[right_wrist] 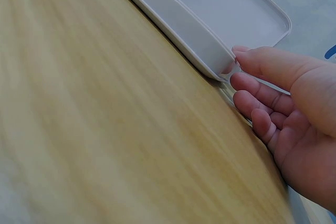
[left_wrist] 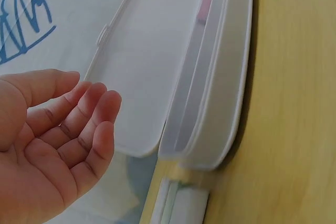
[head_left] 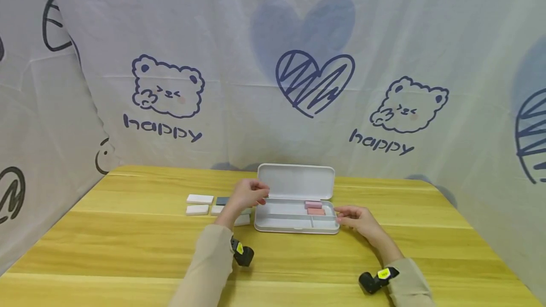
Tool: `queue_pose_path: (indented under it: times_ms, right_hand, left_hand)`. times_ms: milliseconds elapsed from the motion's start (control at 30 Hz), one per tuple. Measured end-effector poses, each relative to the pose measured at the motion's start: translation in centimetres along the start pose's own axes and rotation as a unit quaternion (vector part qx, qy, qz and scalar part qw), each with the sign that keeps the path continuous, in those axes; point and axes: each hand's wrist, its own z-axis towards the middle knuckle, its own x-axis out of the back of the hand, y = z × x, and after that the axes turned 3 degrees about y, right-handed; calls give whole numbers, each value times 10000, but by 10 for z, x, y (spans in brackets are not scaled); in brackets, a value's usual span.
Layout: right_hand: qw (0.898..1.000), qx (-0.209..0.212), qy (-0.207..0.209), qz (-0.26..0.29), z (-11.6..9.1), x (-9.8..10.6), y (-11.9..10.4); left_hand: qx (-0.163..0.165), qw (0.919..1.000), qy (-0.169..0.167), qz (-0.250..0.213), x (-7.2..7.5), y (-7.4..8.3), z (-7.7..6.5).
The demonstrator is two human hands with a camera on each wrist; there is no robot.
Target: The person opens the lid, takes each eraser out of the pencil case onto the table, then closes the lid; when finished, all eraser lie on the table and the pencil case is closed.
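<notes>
A white pencil case (head_left: 277,229) lies on the table with its lid (head_left: 296,181) raised at the back. In its rear compartment are a pink eraser-like block (head_left: 313,204) and a salmon one (head_left: 316,212). My left hand (head_left: 247,194) is over the case's left end, fingers loosely bent and nothing between them, as the left wrist view shows. At the case's right end, my right hand (head_left: 360,220) touches the corner with its fingertips; the thumb (right_wrist: 262,64) lies at the rim and the other fingers are relaxed.
Left of the case lie several small blocks, among them a white block (head_left: 199,199) and a blue-grey block (head_left: 222,200), some partly hidden by the left arm. A printed curtain (head_left: 239,108) hangs behind the wooden table (head_left: 128,240).
</notes>
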Motion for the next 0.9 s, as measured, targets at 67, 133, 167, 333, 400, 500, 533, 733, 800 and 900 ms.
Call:
queue_pose_path:
  times_ms: [67,133,167,333,400,500,533,733,800,900]
  right_hand:
    - [10000,8,-2,2,0,0,0]
    - [10000,14,-3,-22,0,0,1]
    - [10000,11,0,-29,0,0,1]
    - [9999,19,-11,-98,1,0,2]
    - [9999,3,5,-120,1,1,1]
    - [9999,-15,3,-146,1,0,1]
    - [9999,-13,3,-130,1,0,0]
    - [10000,9,-20,-18,0,0,-1]
    - [10000,10,-17,-29,0,0,-1]
    - [10000,15,-3,-86,0,0,0]
  left_hand:
    - [-67,10000,-22,56,-7,2,1]
    - [-121,9999,-54,95,-14,4,3]
    - [-175,9997,-79,140,-17,4,4]
    - [-274,9989,-258,277,-36,5,7]
    - [-244,9987,-314,332,-43,6,8]
    - [-234,9980,-414,417,-52,7,9]
    - [-215,9978,-447,440,-55,7,10]
    - [-266,9958,-563,665,-70,6,13]
    - [-306,9953,-563,723,-74,6,15]
    - [-344,9949,-579,757,-79,7,16]
